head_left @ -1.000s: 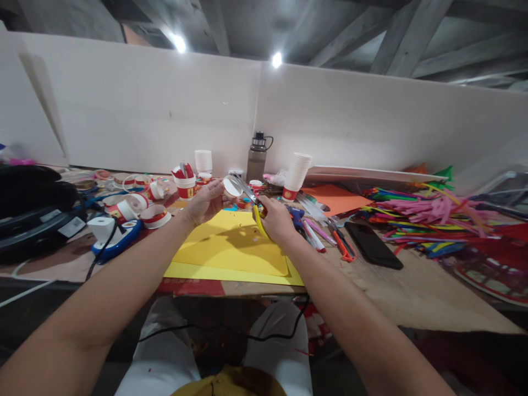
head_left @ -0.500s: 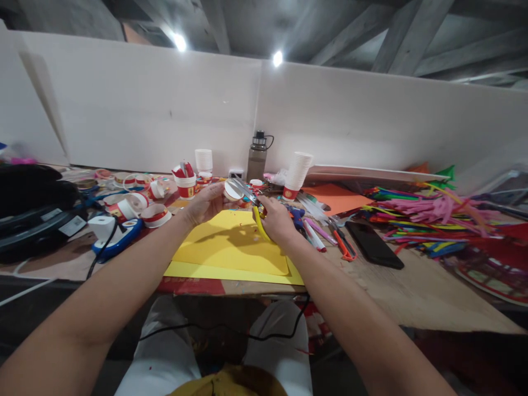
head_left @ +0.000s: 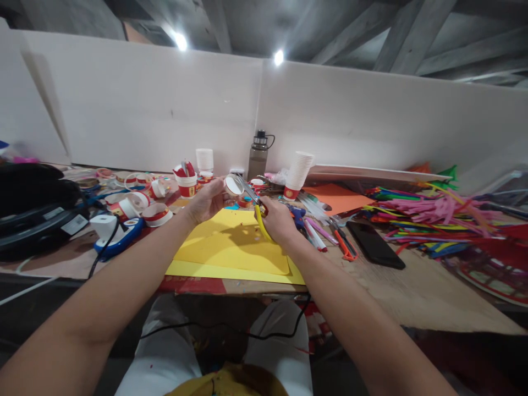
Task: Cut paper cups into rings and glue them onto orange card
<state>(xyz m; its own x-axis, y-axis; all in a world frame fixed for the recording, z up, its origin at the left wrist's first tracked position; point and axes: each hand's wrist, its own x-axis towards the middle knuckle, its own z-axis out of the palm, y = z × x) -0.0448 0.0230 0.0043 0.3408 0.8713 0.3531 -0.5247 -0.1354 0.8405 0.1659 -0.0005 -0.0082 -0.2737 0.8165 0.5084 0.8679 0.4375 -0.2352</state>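
My left hand (head_left: 209, 201) grips a cut-down paper cup bottom (head_left: 234, 186), its round white face turned toward me. My right hand (head_left: 275, 219) is closed round the yellow handle of a pair of scissors (head_left: 259, 220). The metal blades point up and left and lie against the cup piece's right edge; whether they touch it I cannot tell. Beneath both hands, yellow sheets of paper (head_left: 231, 250) lie on the table, with shadows of the hands across them.
Several cut cup rings (head_left: 157, 214) lie at left, beside a blue-and-white power strip (head_left: 119, 239). Behind stand a water bottle (head_left: 258, 157) and a stack of paper cups (head_left: 299, 173). At right are markers (head_left: 315, 236), an orange cutter (head_left: 344, 245), a black phone (head_left: 374, 243) and coloured pipe cleaners (head_left: 429, 214).
The scissor blades have shifted slightly against the cup piece and look a little further apart. Both hands stay in nearly the same place, still holding the same things.
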